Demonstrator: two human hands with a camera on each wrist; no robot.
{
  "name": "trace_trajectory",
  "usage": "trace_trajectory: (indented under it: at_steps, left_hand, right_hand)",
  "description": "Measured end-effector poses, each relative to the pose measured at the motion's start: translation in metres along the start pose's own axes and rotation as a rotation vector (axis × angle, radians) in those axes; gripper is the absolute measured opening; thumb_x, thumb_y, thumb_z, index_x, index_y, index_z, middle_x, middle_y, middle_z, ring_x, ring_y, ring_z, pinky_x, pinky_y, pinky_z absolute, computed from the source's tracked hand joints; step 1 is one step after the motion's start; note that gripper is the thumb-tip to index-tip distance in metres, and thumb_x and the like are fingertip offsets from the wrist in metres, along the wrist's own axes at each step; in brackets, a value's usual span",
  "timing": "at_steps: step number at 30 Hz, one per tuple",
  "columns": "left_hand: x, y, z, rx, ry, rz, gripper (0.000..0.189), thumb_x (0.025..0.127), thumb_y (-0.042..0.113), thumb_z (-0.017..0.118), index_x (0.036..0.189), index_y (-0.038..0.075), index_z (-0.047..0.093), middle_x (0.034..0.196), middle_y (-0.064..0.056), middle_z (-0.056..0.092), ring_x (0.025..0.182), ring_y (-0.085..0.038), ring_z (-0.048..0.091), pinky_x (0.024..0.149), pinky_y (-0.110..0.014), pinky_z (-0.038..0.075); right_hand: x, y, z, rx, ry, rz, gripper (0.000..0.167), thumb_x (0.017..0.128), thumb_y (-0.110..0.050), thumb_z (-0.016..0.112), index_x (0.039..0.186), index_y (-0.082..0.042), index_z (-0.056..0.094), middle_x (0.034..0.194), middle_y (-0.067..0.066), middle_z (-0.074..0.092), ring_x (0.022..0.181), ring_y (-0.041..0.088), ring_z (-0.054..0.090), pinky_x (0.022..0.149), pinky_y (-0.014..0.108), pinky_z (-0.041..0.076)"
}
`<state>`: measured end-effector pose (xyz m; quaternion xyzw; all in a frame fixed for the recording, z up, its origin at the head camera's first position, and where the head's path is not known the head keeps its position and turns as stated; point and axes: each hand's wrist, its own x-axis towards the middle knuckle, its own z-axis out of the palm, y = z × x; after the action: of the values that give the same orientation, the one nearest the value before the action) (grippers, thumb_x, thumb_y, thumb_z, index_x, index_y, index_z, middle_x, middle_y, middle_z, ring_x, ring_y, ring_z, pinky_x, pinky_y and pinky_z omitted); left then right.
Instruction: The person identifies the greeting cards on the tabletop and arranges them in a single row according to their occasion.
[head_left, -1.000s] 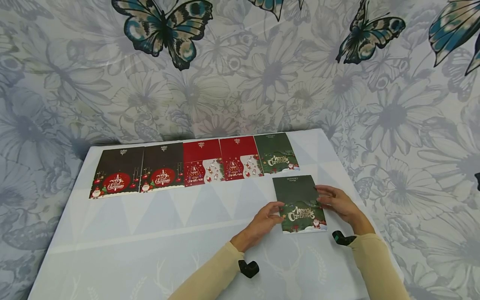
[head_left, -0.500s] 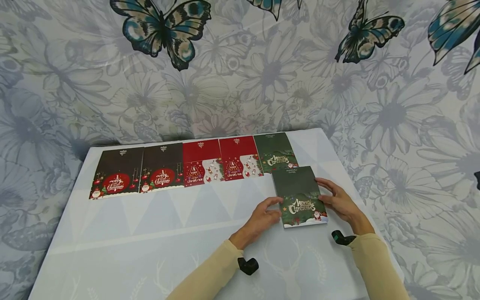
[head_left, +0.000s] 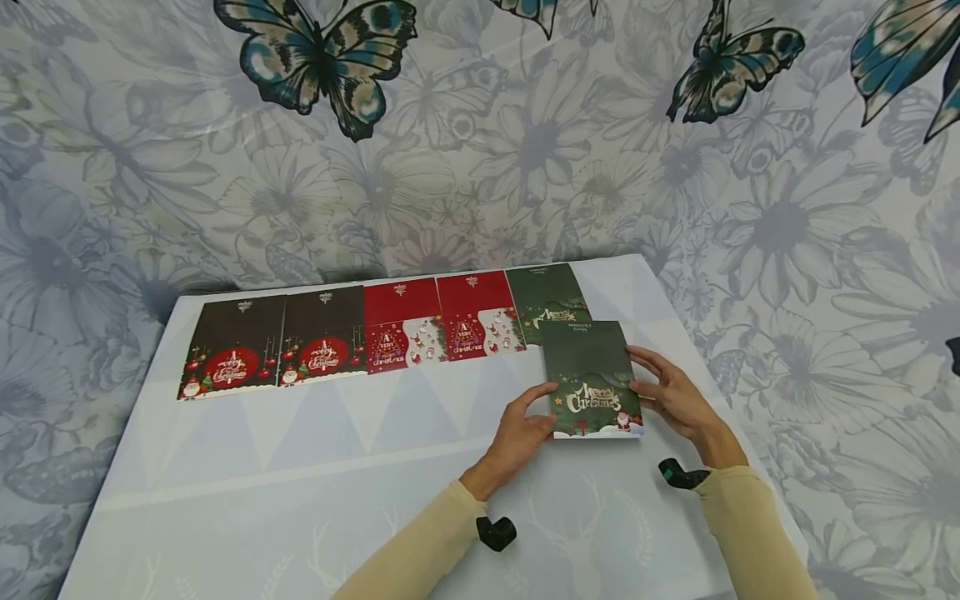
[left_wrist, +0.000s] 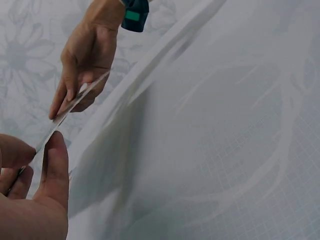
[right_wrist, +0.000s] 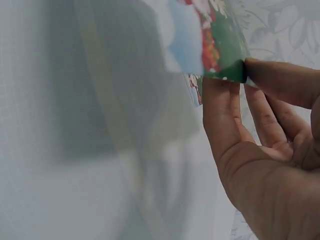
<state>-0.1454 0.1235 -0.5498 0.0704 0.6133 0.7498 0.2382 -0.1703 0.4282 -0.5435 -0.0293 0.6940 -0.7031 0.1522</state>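
A green "Merry Christmas" greeting card (head_left: pixel 588 358) is raised off the table between both hands. My left hand (head_left: pixel 517 435) pinches its left edge, and my right hand (head_left: pixel 677 402) pinches the right edge. Seen from the left wrist, the card (left_wrist: pixel 75 102) is nearly edge-on and casts a shadow on the cloth below. The right wrist view shows the thumb and fingers of the right hand (right_wrist: pixel 272 167) at the corner of the card (right_wrist: pixel 226 42). Behind it, a matching green card (head_left: pixel 546 293) lies flat, its lower right corner hidden by the held one.
Two red cards (head_left: pixel 478 304) and two dark brown cards (head_left: pixel 322 321) continue the row leftward along the table's back edge. White patterned cloth covers the table (head_left: pixel 300 467). A wall (head_left: pixel 465 167) with butterfly and flower prints stands right behind.
Both hands have lifted the green card off the table and carried it away from the body and slightly left. It now overlaps the green card at the row's end in the head view.
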Motion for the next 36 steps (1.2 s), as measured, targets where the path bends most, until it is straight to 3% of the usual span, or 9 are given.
trace_trajectory:
  at_steps: [4,8,12,19,22,27,30,36]
  left_hand:
    - [0.000,0.002,-0.001,0.055,0.050,0.040,0.050,0.097,-0.003,0.055,0.141,0.018,0.055,0.090,-0.028,0.072,0.072,-0.010,0.059,0.074,-0.033,0.053]
    - [0.001,0.005,-0.003,0.067,0.067,0.062,0.050,0.097,-0.004,0.053,0.143,0.016,0.053,0.092,-0.028,0.073,0.078,-0.013,0.064,0.076,-0.032,0.055]
    - [0.002,0.007,-0.004,0.071,0.080,0.074,0.051,0.098,-0.003,0.052,0.145,0.016,0.051,0.096,-0.028,0.073,0.084,-0.018,0.065,0.078,-0.030,0.056]
    - [0.004,0.007,-0.005,0.054,0.083,0.080,0.052,0.098,-0.002,0.052,0.147,0.016,0.049,0.096,-0.028,0.073,0.086,-0.018,0.066,0.083,-0.040,0.059]
    - [0.004,0.005,-0.005,0.036,0.071,0.073,0.055,0.098,-0.003,0.051,0.149,0.016,0.047,0.101,-0.030,0.071,0.091,-0.026,0.070,0.085,-0.043,0.059]
    - [0.003,0.003,-0.006,0.023,0.062,0.063,0.058,0.098,-0.005,0.050,0.151,0.017,0.044,0.140,-0.020,0.057,0.107,-0.041,0.066,0.085,-0.043,0.060]
    - [0.002,0.002,-0.008,0.026,0.078,0.054,0.055,0.098,-0.002,0.052,0.150,0.015,0.045,0.155,-0.012,0.044,0.113,-0.038,0.064,0.083,-0.040,0.060]
    - [0.001,0.001,-0.010,0.025,0.091,0.030,0.052,0.100,0.007,0.057,0.150,0.011,0.045,0.153,-0.016,0.044,0.111,-0.026,0.066,0.084,-0.039,0.059]
  right_hand:
    - [0.002,-0.003,0.003,-0.063,0.016,0.014,0.070,0.101,-0.005,0.056,0.160,-0.012,0.019,0.165,0.020,0.007,0.098,0.006,0.063,0.079,0.026,0.057]
    - [0.003,-0.004,0.005,-0.072,0.025,0.014,0.067,0.101,-0.005,0.056,0.159,-0.011,0.024,0.163,0.018,0.015,0.093,0.005,0.061,0.077,0.026,0.056]
    - [0.001,-0.004,0.007,-0.066,0.013,0.023,0.062,0.101,-0.005,0.057,0.156,-0.008,0.030,0.156,0.004,0.027,0.086,0.005,0.060,0.073,0.025,0.056]
    - [-0.001,-0.003,0.011,-0.092,0.000,0.007,0.059,0.099,-0.006,0.060,0.153,-0.009,0.037,0.153,0.000,0.033,0.077,0.005,0.059,0.062,0.024,0.048]
    - [0.000,-0.001,0.012,-0.090,0.015,-0.009,0.057,0.100,-0.005,0.059,0.153,-0.008,0.038,0.153,-0.001,0.032,0.075,0.004,0.057,0.062,0.023,0.047]
    - [0.003,0.001,0.010,-0.040,0.067,-0.056,0.056,0.100,0.000,0.055,0.152,-0.006,0.036,0.149,-0.004,0.033,0.066,0.003,0.049,0.057,0.028,0.035]
    - [0.007,-0.002,0.008,-0.002,0.100,-0.079,0.056,0.100,0.002,0.055,0.152,-0.005,0.035,0.147,-0.006,0.035,0.066,0.004,0.048,0.055,0.027,0.036]
    - [0.014,-0.012,-0.001,0.023,0.152,-0.068,0.057,0.100,0.003,0.055,0.152,-0.009,0.036,0.149,-0.004,0.032,0.074,0.004,0.058,0.054,0.020,0.039]
